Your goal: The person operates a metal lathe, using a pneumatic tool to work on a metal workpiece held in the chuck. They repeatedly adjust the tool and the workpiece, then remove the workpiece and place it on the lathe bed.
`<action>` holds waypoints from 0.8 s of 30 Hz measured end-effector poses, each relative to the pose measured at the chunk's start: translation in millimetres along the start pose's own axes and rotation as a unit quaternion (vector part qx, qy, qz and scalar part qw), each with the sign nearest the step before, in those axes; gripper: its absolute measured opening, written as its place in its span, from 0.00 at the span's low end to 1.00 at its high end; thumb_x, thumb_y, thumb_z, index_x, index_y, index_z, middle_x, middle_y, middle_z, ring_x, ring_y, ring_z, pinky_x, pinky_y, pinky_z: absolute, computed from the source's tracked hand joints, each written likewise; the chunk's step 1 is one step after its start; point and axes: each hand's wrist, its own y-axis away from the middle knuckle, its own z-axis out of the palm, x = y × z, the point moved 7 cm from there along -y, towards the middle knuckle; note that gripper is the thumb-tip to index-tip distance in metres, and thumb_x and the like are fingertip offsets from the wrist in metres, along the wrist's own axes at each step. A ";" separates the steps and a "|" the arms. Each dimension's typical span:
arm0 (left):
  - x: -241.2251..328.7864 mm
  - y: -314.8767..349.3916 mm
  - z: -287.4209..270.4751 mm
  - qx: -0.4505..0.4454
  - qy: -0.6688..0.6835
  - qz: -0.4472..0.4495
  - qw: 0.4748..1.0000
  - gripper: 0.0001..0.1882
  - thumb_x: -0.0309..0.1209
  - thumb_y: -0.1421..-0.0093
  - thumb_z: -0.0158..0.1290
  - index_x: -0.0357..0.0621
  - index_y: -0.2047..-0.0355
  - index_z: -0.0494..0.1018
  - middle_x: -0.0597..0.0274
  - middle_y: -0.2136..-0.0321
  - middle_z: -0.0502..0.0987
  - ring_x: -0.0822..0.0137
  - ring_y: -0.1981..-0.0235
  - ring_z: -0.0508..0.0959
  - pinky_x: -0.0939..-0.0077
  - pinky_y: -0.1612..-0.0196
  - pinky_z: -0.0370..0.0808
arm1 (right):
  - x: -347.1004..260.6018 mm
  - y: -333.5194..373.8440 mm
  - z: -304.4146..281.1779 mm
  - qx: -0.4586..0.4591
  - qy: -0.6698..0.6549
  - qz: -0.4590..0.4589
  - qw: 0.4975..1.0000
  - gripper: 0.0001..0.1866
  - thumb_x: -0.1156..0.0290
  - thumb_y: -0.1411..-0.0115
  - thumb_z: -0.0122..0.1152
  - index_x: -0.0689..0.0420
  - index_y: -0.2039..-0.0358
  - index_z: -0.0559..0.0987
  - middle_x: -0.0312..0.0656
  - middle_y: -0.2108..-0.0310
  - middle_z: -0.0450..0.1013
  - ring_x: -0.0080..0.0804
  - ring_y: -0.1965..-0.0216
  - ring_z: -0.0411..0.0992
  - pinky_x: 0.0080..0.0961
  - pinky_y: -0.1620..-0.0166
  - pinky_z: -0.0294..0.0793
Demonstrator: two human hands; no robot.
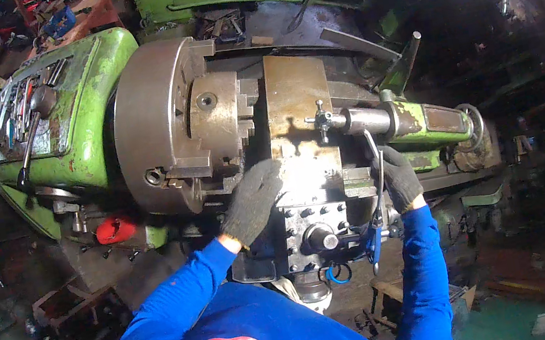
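The left hand (254,203) is at the left edge of the block (300,140). The right hand (399,180) is right of it, by a rod (381,184). I can't tell either grip.

- A person in a royal-blue long-sleeved top (268,315) reaches forward with both arms, seen from above.
- The left forearm in a blue sleeve (180,284) slants forward and inward, a narrow strip of skin at the left wrist (230,242).
- The left hand in a dark grey knit glove (254,202) angles ahead and rightward, fingers close together.
- The right forearm in a blue sleeve (422,256) runs nearly straight ahead.
- The right hand in a matching grey glove (400,177) tilts slightly left, fingers partly hidden.
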 end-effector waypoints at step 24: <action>88.1 67.9 -66.1 -0.004 -0.144 0.296 0.944 0.18 0.26 0.33 0.61 0.39 0.44 0.81 0.52 0.45 0.83 0.50 0.43 0.82 0.54 0.39 0.79 | -50.6 -55.4 35.5 0.087 0.402 -0.231 0.882 0.19 0.55 0.26 0.60 0.58 0.48 0.84 0.56 0.62 0.83 0.64 0.60 0.79 0.49 0.53 0.79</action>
